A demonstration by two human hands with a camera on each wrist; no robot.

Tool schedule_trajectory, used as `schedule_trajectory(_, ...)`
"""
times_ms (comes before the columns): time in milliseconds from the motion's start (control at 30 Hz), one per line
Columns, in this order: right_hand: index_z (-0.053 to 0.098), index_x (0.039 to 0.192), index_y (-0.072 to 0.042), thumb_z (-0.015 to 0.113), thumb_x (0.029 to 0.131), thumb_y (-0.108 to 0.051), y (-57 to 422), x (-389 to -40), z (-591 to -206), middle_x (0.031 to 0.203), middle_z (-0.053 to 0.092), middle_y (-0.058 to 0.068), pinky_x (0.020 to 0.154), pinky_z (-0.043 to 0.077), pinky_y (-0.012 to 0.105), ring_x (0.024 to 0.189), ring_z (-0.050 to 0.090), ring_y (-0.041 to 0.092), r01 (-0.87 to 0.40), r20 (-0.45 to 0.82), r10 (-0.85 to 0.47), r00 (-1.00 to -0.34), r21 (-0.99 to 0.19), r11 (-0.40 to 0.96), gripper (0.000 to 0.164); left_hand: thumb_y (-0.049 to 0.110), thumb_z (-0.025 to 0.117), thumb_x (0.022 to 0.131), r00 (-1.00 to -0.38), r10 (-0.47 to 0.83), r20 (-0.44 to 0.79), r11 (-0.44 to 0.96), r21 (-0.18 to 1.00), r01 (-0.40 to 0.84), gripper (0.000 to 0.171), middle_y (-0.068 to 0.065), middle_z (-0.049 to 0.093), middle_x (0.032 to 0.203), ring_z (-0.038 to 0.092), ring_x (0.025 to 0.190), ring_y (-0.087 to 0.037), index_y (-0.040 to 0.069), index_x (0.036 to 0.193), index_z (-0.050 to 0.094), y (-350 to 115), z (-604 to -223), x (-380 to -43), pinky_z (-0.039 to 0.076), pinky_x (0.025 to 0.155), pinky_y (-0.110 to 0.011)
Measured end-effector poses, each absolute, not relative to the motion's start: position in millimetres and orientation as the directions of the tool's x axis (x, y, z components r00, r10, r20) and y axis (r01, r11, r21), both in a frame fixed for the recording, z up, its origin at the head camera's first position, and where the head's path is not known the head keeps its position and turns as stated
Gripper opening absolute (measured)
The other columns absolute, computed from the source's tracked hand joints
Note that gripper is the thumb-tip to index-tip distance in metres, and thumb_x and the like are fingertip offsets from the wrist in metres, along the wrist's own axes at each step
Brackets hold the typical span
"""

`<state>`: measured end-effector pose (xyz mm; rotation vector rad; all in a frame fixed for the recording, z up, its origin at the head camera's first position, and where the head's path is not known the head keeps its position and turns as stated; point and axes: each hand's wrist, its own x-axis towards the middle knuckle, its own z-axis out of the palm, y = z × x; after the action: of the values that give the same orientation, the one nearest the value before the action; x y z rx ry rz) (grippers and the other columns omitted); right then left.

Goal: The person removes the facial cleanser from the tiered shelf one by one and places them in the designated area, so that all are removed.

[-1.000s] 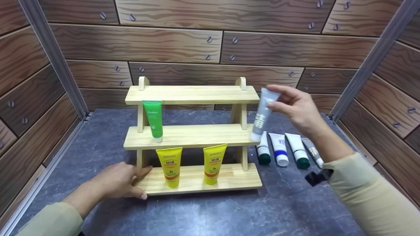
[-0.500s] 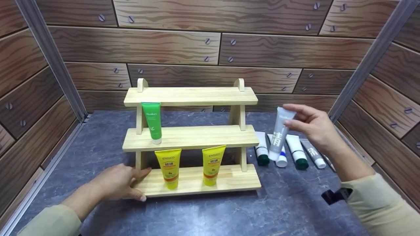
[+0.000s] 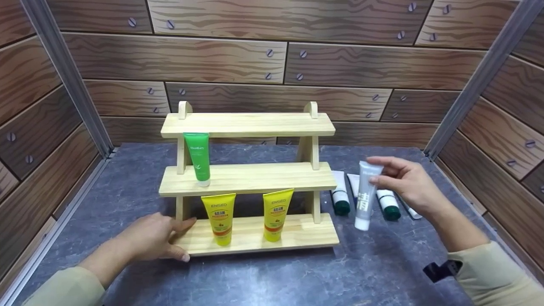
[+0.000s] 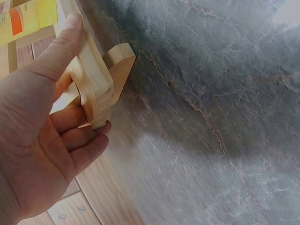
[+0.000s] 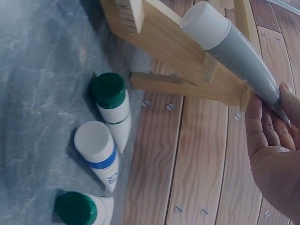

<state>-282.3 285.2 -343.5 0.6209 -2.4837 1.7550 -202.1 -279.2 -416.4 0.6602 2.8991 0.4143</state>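
Note:
My right hand (image 3: pixel 410 187) pinches a grey squeeze tube (image 3: pixel 366 195) by its flat end, its white cap hanging down, right of a three-tier wooden display stand (image 3: pixel 263 176). In the right wrist view the grey tube slants above several tubes lying down, among them a white tube with a blue band (image 5: pixel 101 150). My left hand (image 3: pixel 148 238) grips the left end of the stand's lowest shelf, its thumb at the front edge. Two yellow tubes (image 3: pixel 220 219) stand on that shelf. On the middle shelf stands a green tube (image 3: pixel 197 157), at the left.
Right of the stand, white tubes with green caps (image 3: pixel 387 204) and another partly hidden tube (image 3: pixel 411 209) lie in a row on the dark marbled table (image 3: pixel 263 280). Wood-patterned walls (image 3: pixel 229 59) enclose the back and sides.
My right hand has carried the grey tube away from the middle shelf's right end, rightward and then down in front of the row. My left hand has stayed on the stand.

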Motion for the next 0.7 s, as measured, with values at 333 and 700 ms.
schedule_trajectory(333, 0.059, 0.142, 0.008, 0.078, 0.095, -0.001, 293.1, -277.4, -364.8, 0.11, 0.074, 0.007, 0.08, 0.062, 0.032, 0.093, 0.073, 0.018, -0.253, 0.156, -0.278, -0.948, -0.899, 0.358, 0.052, 0.057, 0.093, 0.07, -0.901, 0.424, -0.085, 0.872, 0.308, 0.381, 0.093, -0.008, 0.073, 0.089, 0.066, 0.085, -0.024, 0.015, 0.148, 0.064, -278.2, -416.4, -201.8, 0.057, 0.084, -0.059)
schedule_trajectory(700, 0.057, 0.142, 0.013, 0.078, 0.094, -0.002, 297.5, -274.0, -395.1, 0.13, 0.066, 0.017, 0.08, 0.063, 0.033, 0.093, 0.073, 0.017, -0.171, 0.062, -0.304, -0.951, -0.922, 0.347, 0.054, 0.058, 0.092, 0.071, -0.902, 0.424, -0.082, 0.871, 0.311, 0.381, 0.095, 0.005, 0.049, 0.066, 0.055, 0.075, -0.019, 0.014, 0.15, 0.062, -278.3, -415.4, -199.4, 0.056, 0.08, -0.057)
